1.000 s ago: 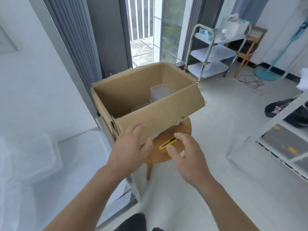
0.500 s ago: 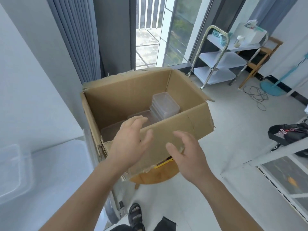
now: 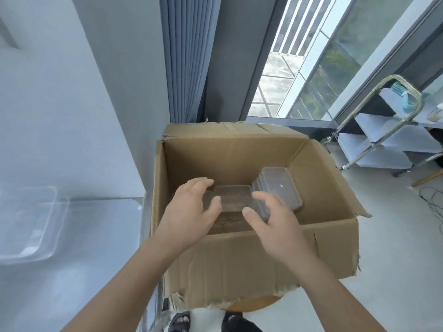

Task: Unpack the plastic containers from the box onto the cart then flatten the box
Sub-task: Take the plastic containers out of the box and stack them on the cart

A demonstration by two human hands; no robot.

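Plastic containers (image 3: 233,198) lie low in the box (image 3: 239,259), one between left hand (image 3: 189,212) and right hand (image 3: 275,219), both spread open, gripping nothing. Box overhangs its stool (image 3: 259,305): pressing the near wall could tip it. Right-side stack (image 3: 280,188) may slide apart if grabbed loosely.

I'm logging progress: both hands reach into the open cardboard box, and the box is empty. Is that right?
Not quite. The head view shows the cardboard box is not empty: clear plastic containers lie inside it. The left hand and right hand do reach into the open box.
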